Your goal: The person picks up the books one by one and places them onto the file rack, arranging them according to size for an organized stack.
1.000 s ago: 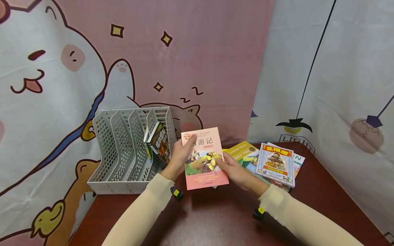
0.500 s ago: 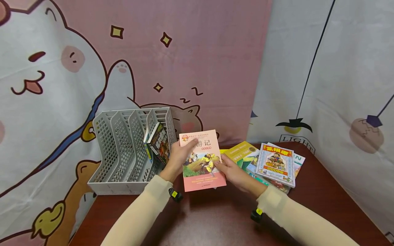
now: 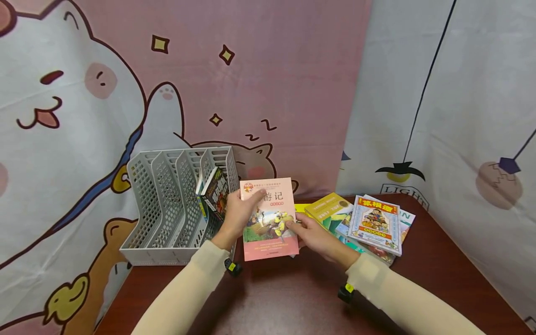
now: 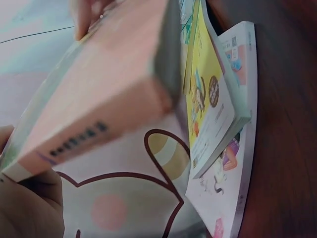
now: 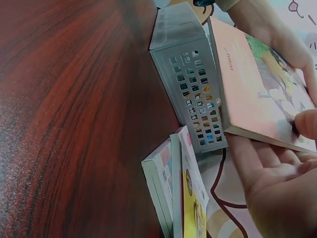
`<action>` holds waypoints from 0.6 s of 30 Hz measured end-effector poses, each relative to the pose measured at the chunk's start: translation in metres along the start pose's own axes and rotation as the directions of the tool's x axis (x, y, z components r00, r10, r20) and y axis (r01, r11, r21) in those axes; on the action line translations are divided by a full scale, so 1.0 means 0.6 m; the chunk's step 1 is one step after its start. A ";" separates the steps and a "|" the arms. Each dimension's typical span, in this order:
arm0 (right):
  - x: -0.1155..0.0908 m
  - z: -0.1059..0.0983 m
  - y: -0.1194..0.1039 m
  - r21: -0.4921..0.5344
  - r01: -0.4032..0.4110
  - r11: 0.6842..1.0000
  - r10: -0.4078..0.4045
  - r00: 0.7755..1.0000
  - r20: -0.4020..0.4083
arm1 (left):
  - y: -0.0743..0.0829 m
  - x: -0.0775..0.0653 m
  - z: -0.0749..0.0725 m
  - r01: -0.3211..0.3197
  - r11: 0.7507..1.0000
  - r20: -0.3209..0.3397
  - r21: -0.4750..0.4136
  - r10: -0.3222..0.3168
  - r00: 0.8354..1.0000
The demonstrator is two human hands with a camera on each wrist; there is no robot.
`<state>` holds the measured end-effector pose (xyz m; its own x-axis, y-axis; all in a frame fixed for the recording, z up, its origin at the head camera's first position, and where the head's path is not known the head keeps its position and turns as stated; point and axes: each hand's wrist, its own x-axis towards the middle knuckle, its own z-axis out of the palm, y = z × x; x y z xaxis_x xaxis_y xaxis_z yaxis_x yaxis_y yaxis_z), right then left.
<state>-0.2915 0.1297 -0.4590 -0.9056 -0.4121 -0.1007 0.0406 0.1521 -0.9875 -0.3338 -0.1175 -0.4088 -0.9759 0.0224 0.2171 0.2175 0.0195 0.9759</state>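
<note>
A pink-covered book (image 3: 270,244) with a picture of figures on its front is held up above the table, cover facing me. My left hand (image 3: 236,216) grips its left edge, thumb lying across the cover. At the lower right edge, my right hand (image 3: 318,237) pinches the book between thumb on the front and fingers beneath. The left wrist view shows the pink spine (image 4: 84,134) close up, with the left hand (image 4: 29,208) at its lower end. In the right wrist view the right hand's fingers (image 5: 247,158) support the book from below.
A grey slotted file rack (image 3: 167,256) stands at the left, with a few books (image 3: 215,193) leaning in its right compartments. Several books lie overlapping at the right, a blue-and-white comic-style book (image 3: 375,223) on top. A printed curtain (image 3: 293,93) hangs behind the table (image 3: 284,298).
Both hands have shifted slightly left and carried the pink book with them, a little closer to the rack. The hold on it stays the same. The rack and other books have not moved.
</note>
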 end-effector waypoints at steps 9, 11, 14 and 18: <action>0.013 0.014 -0.006 -0.025 0.010 1.000 -0.008 0.998 0.068 | 0.019 -0.015 -0.046 -0.047 0.995 -0.028 0.091 0.050 0.998; 0.016 0.017 -0.006 -0.031 0.004 0.999 -0.002 0.998 0.070 | 0.022 -0.017 -0.061 -0.055 0.993 -0.029 0.102 0.058 0.998; 0.021 0.025 -0.004 -0.043 0.012 0.999 -0.008 0.996 0.094 | 0.026 -0.019 -0.085 -0.067 0.990 -0.048 0.123 0.073 0.996; 0.032 0.043 0.000 -0.059 0.012 0.998 -0.004 0.990 0.143 | 0.027 -0.021 -0.115 -0.072 0.985 -0.101 0.159 0.089 0.991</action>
<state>-0.2983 0.0986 -0.4638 -0.8362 -0.5366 -0.1133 0.0043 0.2002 -0.9797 -0.3191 -0.1862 -0.3942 -0.9495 -0.0772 0.3041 0.2872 0.1766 0.9415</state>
